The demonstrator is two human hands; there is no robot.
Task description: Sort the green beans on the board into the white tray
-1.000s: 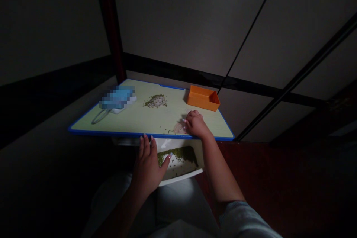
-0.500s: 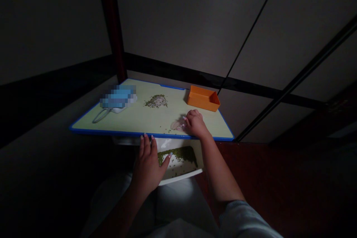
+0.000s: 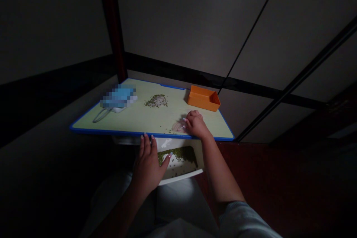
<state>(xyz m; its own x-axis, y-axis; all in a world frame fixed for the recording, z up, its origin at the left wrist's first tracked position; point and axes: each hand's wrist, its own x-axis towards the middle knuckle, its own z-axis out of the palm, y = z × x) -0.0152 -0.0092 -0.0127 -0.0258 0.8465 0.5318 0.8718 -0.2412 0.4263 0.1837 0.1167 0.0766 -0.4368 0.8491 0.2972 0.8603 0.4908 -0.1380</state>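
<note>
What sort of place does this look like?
Probably a dim room in a home: a blue-edged cutting board with small green beans, a white tray below it, and dark-framed panels behind.

One left hand [image 3: 147,167], one right hand [image 3: 196,124], one orange tray [image 3: 203,98], one white tray [image 3: 181,180].

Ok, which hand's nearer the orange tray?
Right. The right hand rests on the blue-rimmed board, just in front of the orange tray and not touching it. The left hand is farther off, its fingertips at the board's near edge.
</note>
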